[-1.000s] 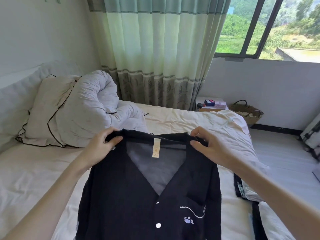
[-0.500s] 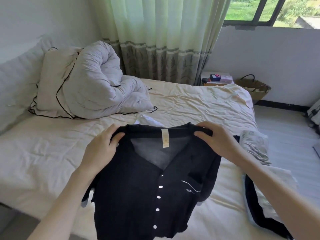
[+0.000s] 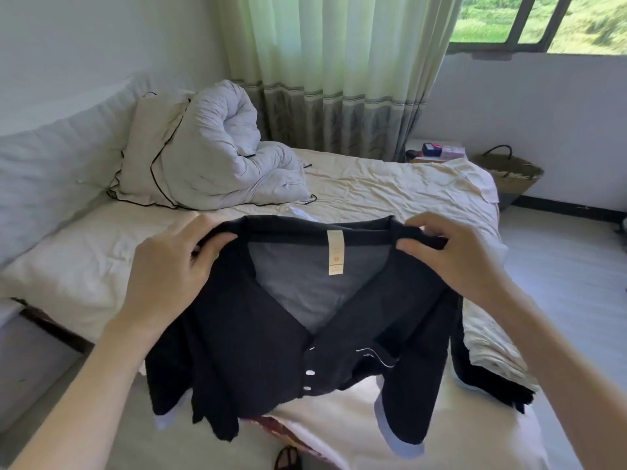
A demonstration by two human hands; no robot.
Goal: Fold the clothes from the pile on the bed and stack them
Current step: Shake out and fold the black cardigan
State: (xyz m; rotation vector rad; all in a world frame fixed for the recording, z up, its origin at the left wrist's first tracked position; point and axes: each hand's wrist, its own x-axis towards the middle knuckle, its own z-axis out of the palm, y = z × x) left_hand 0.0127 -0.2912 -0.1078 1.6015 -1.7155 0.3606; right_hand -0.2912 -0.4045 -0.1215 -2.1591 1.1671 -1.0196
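A black button-front pyjama top (image 3: 271, 361) with a V-neck, white buttons and pale cuffs hangs in front of me over the near edge of the bed (image 3: 390, 184). My left hand (image 3: 173, 266) pinches its left shoulder seam, and my right hand (image 3: 454, 256) pinches the right shoulder. The collar with a beige label faces me. Its hem and sleeves droop onto the cream sheet. A white garment (image 3: 298, 212) peeks out just behind the collar. More dark and light clothes (image 3: 492, 364) lie at the right edge of the bed, partly hidden by my right arm.
A bunched white duvet (image 3: 217, 154) and a black-piped pillow (image 3: 146, 147) sit at the head of the bed on the left. A green curtain (image 3: 339, 69) hangs behind. A bedside table (image 3: 437, 154) and a woven basket (image 3: 509, 171) stand by the far right wall.
The view has dropped and moved closer. Both hands have carried the black top lower and toward me, and its hem now crumples on the sheet instead of hanging straight.
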